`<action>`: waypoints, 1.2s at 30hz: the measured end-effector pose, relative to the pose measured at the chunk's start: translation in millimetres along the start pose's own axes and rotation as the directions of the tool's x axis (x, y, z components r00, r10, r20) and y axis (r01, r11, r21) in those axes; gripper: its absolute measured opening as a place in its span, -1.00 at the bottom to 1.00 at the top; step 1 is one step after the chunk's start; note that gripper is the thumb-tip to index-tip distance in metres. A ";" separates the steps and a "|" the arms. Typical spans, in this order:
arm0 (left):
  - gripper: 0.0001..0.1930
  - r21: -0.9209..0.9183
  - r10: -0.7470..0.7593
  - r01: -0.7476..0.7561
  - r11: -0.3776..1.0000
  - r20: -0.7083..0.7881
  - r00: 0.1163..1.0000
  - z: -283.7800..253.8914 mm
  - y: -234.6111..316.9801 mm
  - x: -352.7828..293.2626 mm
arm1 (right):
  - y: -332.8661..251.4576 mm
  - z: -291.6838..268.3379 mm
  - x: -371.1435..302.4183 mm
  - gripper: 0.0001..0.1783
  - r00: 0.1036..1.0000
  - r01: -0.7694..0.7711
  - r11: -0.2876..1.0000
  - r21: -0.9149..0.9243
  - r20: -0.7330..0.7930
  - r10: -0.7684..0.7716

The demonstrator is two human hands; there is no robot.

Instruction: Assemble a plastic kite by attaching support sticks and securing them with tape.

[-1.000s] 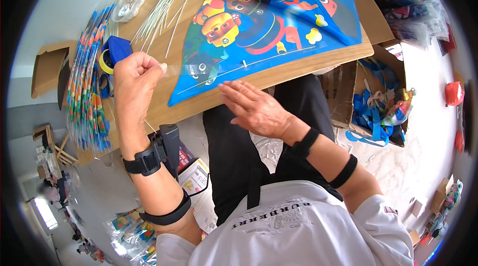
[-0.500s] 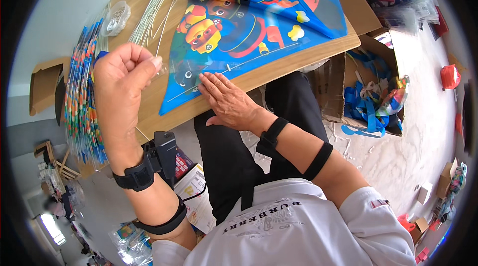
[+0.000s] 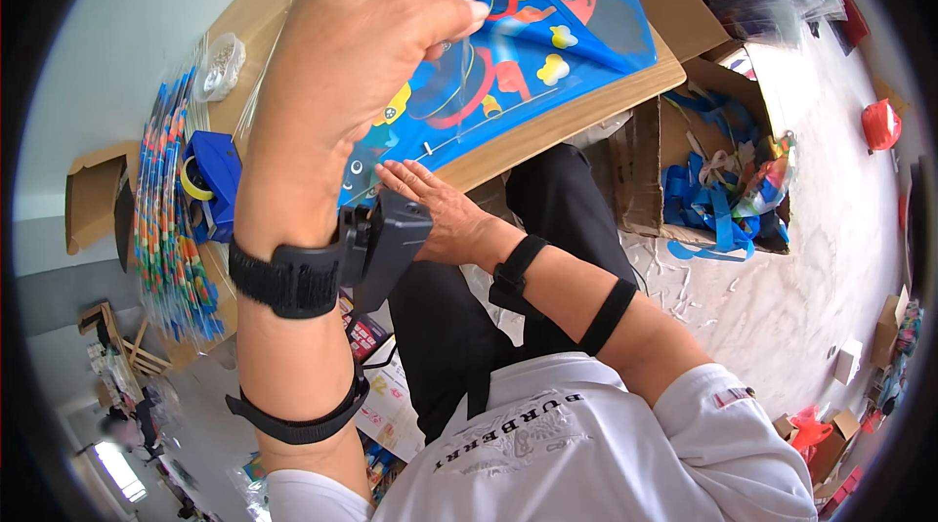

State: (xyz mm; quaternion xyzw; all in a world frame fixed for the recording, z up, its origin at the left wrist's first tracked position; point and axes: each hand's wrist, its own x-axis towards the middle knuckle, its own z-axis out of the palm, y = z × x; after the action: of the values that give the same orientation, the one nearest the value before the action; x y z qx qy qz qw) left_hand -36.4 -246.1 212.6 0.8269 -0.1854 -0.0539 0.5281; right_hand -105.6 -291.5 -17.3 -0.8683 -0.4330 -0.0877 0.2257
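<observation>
My left hand point(image 3: 381, 43) is raised over the table, thumb and fingers pinched together on a thin clear strip that looks like tape, barely visible below the fingertips. Beneath it lies a blue printed sheet point(image 3: 606, 39) with cartoon figures, shaped like a kite sail and partly folded over. A thin rod with a small white fitting point(image 3: 427, 149) runs along the sheet's near edge. My right hand point(image 3: 445, 214) rests flat, fingers stretched out, on the sheet's near left corner; my left wrist strap and its black device hide part of that hand.
Left of my left arm stands a blue tape dispenser point(image 3: 217, 175) with a yellow-cored roll. Beside it are a clear tub point(image 3: 220, 68) of small pieces and a stack of printed bagged items point(image 3: 166, 219). A cardboard box point(image 3: 640, 166) of blue ribbons stands right of the table point(image 3: 586, 122).
My left hand has moved up and to the right, from beside the sheet to above it, still pinched. The tape dispenser has come into view. My right hand stays flat on the corner.
</observation>
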 end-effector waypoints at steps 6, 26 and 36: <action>-0.90 0.056 0.032 -0.034 0.998 0.043 0.999 24.2 6.1 24.6 | 3.6 11.4 0.1 -0.04 1.000 0.020 1.000 0.000 0.006 -0.020; -0.90 -0.027 -0.073 0.085 0.996 0.290 0.954 102.9 -2.4 102.2 | 2.0 -4.0 -11.8 0.14 0.996 -0.053 0.998 0.045 0.067 0.050; -0.92 -0.073 -0.159 0.186 0.980 0.283 0.946 117.0 0.1 118.3 | 0.8 -2.8 -9.1 0.15 0.994 -0.053 0.999 0.002 0.098 0.053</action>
State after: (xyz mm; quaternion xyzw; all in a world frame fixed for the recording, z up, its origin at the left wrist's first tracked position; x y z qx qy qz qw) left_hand 39.7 -389.1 174.2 0.7973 -0.1810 -0.2236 0.5306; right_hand -110.4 -299.7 -18.2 -0.8822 -0.4205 -0.0383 0.2083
